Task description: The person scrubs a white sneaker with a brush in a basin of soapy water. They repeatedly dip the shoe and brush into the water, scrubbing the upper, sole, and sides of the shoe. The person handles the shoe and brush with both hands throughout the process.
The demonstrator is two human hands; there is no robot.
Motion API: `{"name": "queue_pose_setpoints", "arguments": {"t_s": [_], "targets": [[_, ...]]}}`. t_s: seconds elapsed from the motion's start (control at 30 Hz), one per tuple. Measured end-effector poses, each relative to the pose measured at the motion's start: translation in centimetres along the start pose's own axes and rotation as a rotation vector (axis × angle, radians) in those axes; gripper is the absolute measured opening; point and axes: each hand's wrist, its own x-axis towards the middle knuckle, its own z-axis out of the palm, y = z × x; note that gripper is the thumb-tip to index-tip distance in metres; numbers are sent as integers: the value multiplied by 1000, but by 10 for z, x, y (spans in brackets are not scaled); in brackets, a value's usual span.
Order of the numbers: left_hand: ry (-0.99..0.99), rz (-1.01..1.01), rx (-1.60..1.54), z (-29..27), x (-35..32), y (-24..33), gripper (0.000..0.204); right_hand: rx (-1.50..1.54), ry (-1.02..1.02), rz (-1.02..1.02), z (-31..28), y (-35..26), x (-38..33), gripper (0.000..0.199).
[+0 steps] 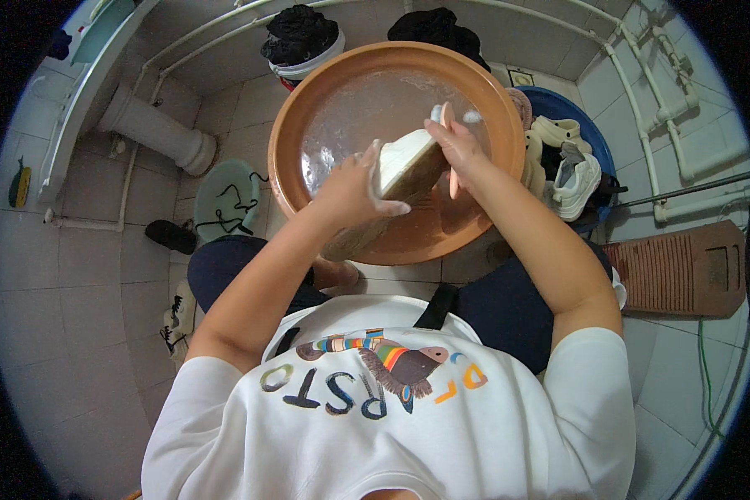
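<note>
While my left hand [350, 187] wraps around the heel end of a pale shoe [404, 167], fingers closed on it and streaked with suds, my right hand [458, 148] is clamped on a pinkish scrubbing brush [448, 133] whose head sits against the shoe's upper edge. I hold the shoe tilted on its side over the middle of a wide brown basin [292, 125], just above the cloudy, soapy water [350, 108] that fills the far half of it. Both my forearms come in over the basin's near rim.

Just beyond the basin's right rim stands a blue tub [587, 125] with white shoes [571, 171] piled in it, touching or nearly touching the basin. Near the basin's left rim lies a light green basin [225, 187] with dark laces [229, 208] in it, and a black slipper [171, 236] beside that on the tiled floor [67, 292]. Past the far rim sit two containers heaped with dark clothing [300, 33]. A ribbed brown washboard [679, 268] lies on the floor well to the right. White pipes [658, 125] run along the tiled wall.
</note>
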Motion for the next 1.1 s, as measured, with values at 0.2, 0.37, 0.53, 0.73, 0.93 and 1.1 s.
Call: {"name": "queue_pose_setpoints", "arguments": {"t_s": [0.2,0.37,0.53,0.73,0.93,1.1], "targets": [[157,18,-120,-22,10,46,70,-101,95,-464,9,-16,-20,86],[477,226,-6,-36,-5,48,62,-167,-13,-298,-19,-71,-48,68],[564,298,233,-45,1,42,55,-154,-93,-850,-19,-68,-41,54],[609,303,357,-41,13,29,46,-695,-32,-904,0,-70,-59,49],[591,197,374,-49,7,24,39,-860,120,-601,-20,-77,-54,51],[601,197,420,-47,9,18,37,-1018,138,-780,-10,-66,-60,48]]}}
